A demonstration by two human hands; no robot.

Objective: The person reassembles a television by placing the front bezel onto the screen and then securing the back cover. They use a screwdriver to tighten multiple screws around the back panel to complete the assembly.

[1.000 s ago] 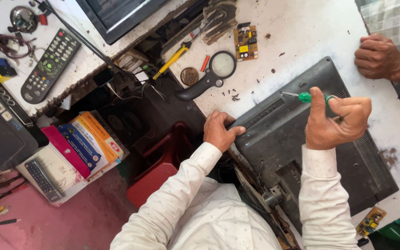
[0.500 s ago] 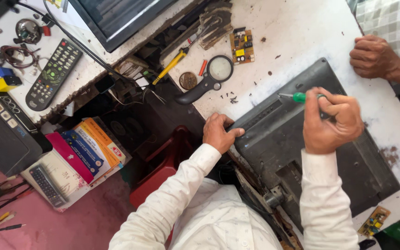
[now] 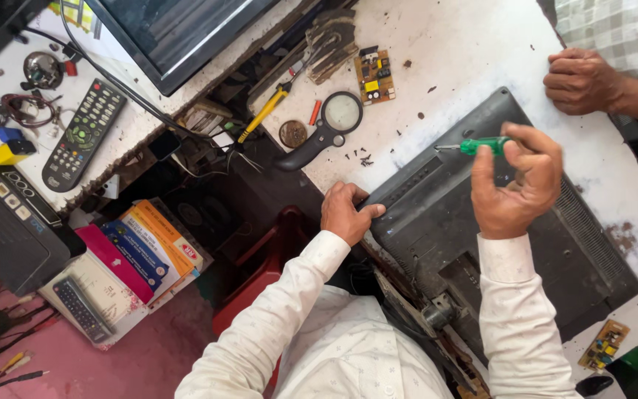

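Note:
A dark grey monitor back cover (image 3: 437, 222) lies face down on the white workbench (image 3: 467, 44). My left hand (image 3: 346, 213) grips its near left edge. My right hand (image 3: 516, 181) is raised above the cover and closed on a green-handled screwdriver (image 3: 474, 146), whose metal tip points left. A small pile of dark screws (image 3: 363, 159) lies on the bench just beyond the cover's corner.
A black magnifying glass (image 3: 326, 129), a round coin-like disc (image 3: 292, 134), a circuit board (image 3: 374, 74) and yellow-handled pliers (image 3: 267, 111) lie near the bench edge. Another person's hand (image 3: 581, 80) rests at the far right. A remote control (image 3: 83, 134) and stacked boxes (image 3: 138, 251) sit left.
My right hand with the screwdriver has shifted slightly left and up over the cover. My left hand keeps its grip on the cover's edge.

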